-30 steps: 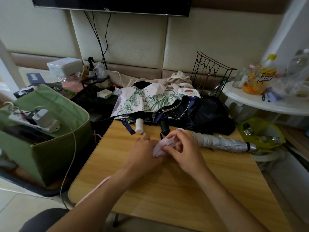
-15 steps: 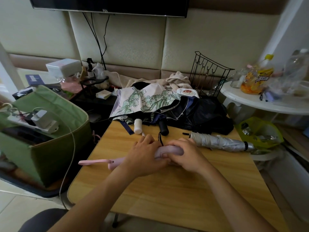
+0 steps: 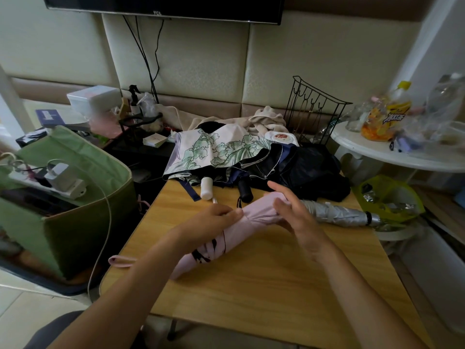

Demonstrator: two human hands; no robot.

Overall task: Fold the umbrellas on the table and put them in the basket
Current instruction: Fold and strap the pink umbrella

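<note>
A pink folded umbrella (image 3: 254,217) lies slantwise above the wooden table (image 3: 264,278), its strap end hanging off the left edge. My left hand (image 3: 208,222) grips it around the middle. My right hand (image 3: 292,212) rests against its far end with fingers straight. Behind lie a floral umbrella (image 3: 221,149) with a white handle, a black umbrella (image 3: 302,170) with a black handle, and a rolled silver umbrella (image 3: 339,212). The green fabric basket (image 3: 83,217) stands left of the table.
A power strip (image 3: 63,182) with a charger and cord rests across the basket top. A black wire rack (image 3: 314,109) stands behind the umbrellas. A white round table (image 3: 392,152) with bottles is at the right, a yellow-green bin (image 3: 387,197) below it.
The pink umbrella has been turned and lifted so more of its rolled canopy shows. My right hand has let go of it and opened its fingers. My left hand still holds it.
</note>
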